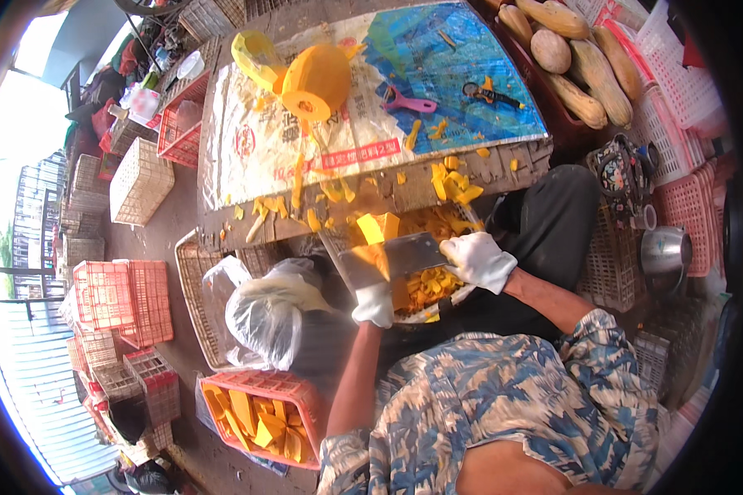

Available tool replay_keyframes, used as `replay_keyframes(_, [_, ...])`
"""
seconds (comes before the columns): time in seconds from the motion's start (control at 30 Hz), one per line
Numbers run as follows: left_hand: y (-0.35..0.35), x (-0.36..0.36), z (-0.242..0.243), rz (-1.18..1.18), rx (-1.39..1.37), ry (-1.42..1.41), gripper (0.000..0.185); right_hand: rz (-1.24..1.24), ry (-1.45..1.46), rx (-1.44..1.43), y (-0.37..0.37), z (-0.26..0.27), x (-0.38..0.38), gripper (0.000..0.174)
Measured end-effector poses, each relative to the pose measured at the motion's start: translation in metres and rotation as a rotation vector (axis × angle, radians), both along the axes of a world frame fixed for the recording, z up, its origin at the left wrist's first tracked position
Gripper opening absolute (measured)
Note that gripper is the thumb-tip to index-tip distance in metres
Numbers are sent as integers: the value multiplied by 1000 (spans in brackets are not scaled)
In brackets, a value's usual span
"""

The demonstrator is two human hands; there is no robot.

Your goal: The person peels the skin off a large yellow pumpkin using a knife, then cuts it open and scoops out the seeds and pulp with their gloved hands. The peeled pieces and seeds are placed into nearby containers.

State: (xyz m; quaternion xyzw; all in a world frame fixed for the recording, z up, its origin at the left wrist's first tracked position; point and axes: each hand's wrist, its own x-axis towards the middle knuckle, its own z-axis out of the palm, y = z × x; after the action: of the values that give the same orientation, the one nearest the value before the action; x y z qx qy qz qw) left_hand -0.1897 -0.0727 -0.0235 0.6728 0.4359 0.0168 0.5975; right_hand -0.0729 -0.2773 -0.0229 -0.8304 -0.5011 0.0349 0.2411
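My right hand (480, 260), in a white work glove, grips the handle of a broad-bladed cleaver (408, 255). The blade lies across a peeled orange squash piece (379, 228), whose far end shows beyond it. My left hand (374, 304), also gloved, holds the near end of this piece; its fingers are partly hidden. Beneath both hands is a basket (467, 291) of orange peelings (433, 286), between my knees. On the board in front, a large peeled squash section (317, 80) stands beside a hollowed yellow-orange piece (255, 60).
A pink peeler (410, 101) and a black peeler (492, 94) lie on the printed sack (235, 167) covering the board. Whole squashes (594, 74) fill a crate at upper right. Cut squash chunks (263, 427) fill a pink crate (306, 396) at lower left. Stacked crates (121, 300) stand left.
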Motion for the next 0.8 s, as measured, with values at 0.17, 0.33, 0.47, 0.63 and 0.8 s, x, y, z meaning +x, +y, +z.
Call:
replay_keyframes(0.17, [8,-53,-15,-50,-97,-52,18,84,-49,-72,13,-6,-19,15])
replay_keyframes(0.33, [12,-61,-18,-48,-123,-108,18,75,-131,-14,16,-17,-15,6])
replay_keyframes(0.47, [9,-55,1,-40,-118,-94,18,43,-60,-50,15,-28,-14,9])
replay_keyframes(0.63, [5,-58,37,-67,-147,-85,32,-34,160,-280,11,-31,-5,15])
replay_keyframes(0.8, [17,-95,68,-1,-174,-128,50,-113,239,-560,14,-28,11,21])
